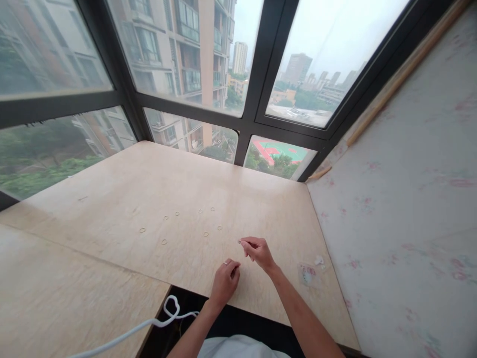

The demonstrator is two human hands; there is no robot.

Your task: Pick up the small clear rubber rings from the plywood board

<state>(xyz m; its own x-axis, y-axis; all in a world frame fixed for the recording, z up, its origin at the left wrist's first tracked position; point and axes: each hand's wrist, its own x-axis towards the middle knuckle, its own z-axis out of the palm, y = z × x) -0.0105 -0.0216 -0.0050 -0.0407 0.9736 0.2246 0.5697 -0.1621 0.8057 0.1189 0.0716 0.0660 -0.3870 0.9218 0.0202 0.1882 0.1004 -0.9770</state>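
My right hand (258, 253) is raised a little over the table, thumb and forefinger pinched on something tiny that pokes out at the fingertips, too small to name. To its left, my left hand (225, 281) rests near the table's front edge with curled fingers; whatever may be inside them is hidden. It wears a ring (225, 263) on one finger. Several thin yellowish rings lie scattered flat on the tabletop ahead, among them a near ring (206, 234), another ring (219, 228) and a far-left ring (142, 230).
A small clear plastic packet (308, 274) with a printed label lies on the right, beside a white scrap (319, 260). The pale wooden tabletop (122, 184) runs to the windows. A white cable (137, 327) crosses the dark gap at front left. A papered wall (402, 199) bounds the right.
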